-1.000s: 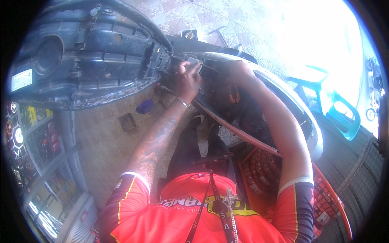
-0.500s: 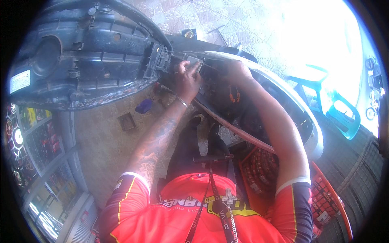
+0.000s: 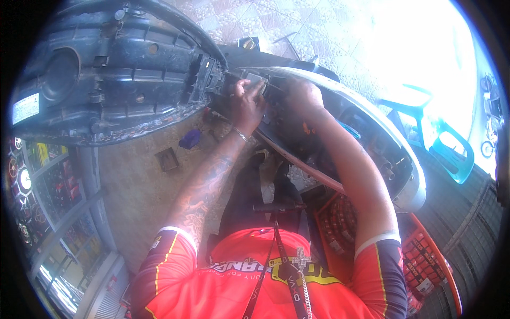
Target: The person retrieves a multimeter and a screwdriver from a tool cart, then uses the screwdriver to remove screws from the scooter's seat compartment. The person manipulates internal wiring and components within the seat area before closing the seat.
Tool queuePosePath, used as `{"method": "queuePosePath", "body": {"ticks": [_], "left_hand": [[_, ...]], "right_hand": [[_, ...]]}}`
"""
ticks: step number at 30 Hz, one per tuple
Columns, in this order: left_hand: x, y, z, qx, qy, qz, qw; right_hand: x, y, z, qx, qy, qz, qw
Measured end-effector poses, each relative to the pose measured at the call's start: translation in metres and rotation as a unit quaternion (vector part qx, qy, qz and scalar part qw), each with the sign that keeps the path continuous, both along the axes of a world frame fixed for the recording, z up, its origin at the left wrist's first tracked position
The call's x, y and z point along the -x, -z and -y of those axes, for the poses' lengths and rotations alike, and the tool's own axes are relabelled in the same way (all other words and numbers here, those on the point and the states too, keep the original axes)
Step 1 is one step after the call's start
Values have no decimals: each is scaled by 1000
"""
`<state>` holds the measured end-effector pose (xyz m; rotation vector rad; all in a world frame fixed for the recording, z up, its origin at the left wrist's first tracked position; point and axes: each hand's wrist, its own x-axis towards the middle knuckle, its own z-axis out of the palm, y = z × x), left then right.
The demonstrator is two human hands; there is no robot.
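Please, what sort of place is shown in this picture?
Probably a motorcycle or scooter workshop: a black, ribbed plastic seat underside shows beside an open, white-edged vehicle body, and a metal-framed display case holds round, wheel-like parts.

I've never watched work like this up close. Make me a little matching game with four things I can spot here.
Column one
1. Left hand
2. Right hand
3. Plastic chair
4. Small crumpled-looking item

Column two
A. Purple-blue, on the tiled floor
B. Curled, over the open bay
C. Turquoise, near the picture's right side
D. Fingers at a flat grey part, bracelet on the wrist

Pairs: 1-D, 2-B, 3-C, 4-A
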<state>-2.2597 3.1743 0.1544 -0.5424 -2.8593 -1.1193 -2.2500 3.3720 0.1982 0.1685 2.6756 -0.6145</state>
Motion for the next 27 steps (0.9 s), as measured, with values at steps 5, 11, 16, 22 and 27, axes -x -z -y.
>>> {"method": "queuePosePath", "body": {"ticks": [5, 11, 16, 22, 27], "left_hand": [[-1, -1, -1, -2, -3, 2, 1000], [1, 0, 0, 5, -4, 4, 1000], [-1, 0, -1, 14, -9, 3, 1000], [0, 0, -1, 6, -6, 9, 1000], [-2, 1, 0, 3, -11, 3, 1000]], "right_hand": [[-4, 9, 24, 94, 40, -93, 990], [0, 22, 43, 87, 124, -103, 983], [-5, 23, 49, 85, 135, -158, 974], [-5, 28, 49, 80, 135, -161, 974], [-11, 27, 39, 35, 98, -158, 982]]}}
